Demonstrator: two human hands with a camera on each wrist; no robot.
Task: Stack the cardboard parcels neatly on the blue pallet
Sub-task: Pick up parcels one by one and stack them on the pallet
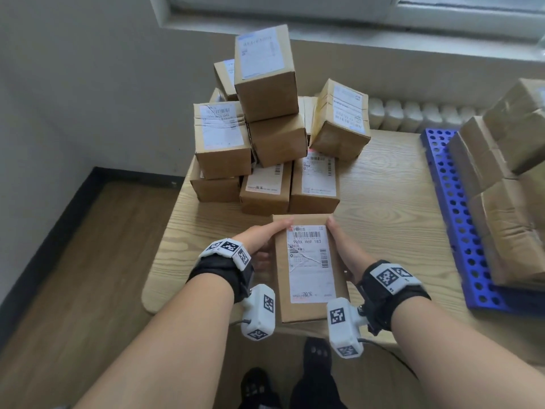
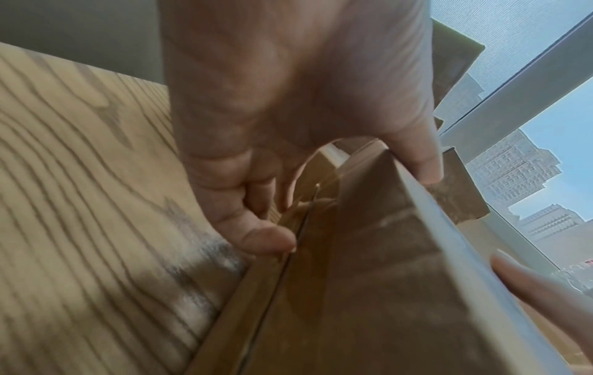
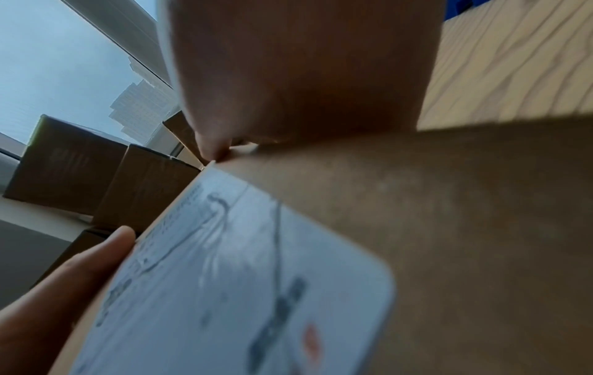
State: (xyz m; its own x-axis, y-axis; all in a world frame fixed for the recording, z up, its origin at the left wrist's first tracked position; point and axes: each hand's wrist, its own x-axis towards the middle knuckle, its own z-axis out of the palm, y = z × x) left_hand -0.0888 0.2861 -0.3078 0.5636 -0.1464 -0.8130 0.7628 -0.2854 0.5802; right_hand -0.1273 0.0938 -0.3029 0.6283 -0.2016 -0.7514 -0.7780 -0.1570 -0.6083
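A person's left hand and right hand clasp a long cardboard parcel by its two sides at lower centre of the head view, the shipping label facing up. The left-wrist view shows the thumb hooked over the parcel's top edge and the fingers curled against its side near the bottom edge; the right-wrist view, blurred, shows the right hand pressed along the opposite side with the thumb at the far top corner. Whether the parcel rests on the wooden table or is just clear of it cannot be told. By the look of things the job is well under way but far from finished: at the right edge of the frame the blue pallet, a perforated plastic base lying on the table, already carries a stack of parcels several layers high, cut off by the frame so the count is unclear, while its near and left strips show bare. At upper centre a loose pile of waiting parcels stands on the table, roughly a dozen visible, some tilted and leaning on one another, just beyond the parcel in hand. The held parcel sits between pile and person, well apart from the pallet, so the carry to the right is judged the step in hand.
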